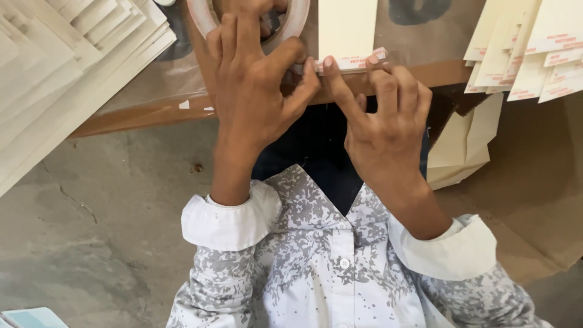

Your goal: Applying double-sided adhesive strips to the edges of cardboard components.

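My left hand [255,85] rests against a roll of tape [297,21] at the top edge, its thumb and forefinger pinching the tape end near a cream paper envelope [346,27]. My right hand [379,115] presses fingertips on the printed white-and-red tape strip [358,61] along the near edge of that envelope. The envelope lies on a brown cardboard work surface [152,112]. The far part of the roll and of the envelope is cut off by the frame.
A tall stack of cream sheets [61,67] lies at the left. Several taped envelopes [534,48] fan out at the upper right, more folded ones [464,143] below them. Grey stone floor [91,212] and brown cardboard [534,200] lie beneath. My patterned sleeves fill the bottom.
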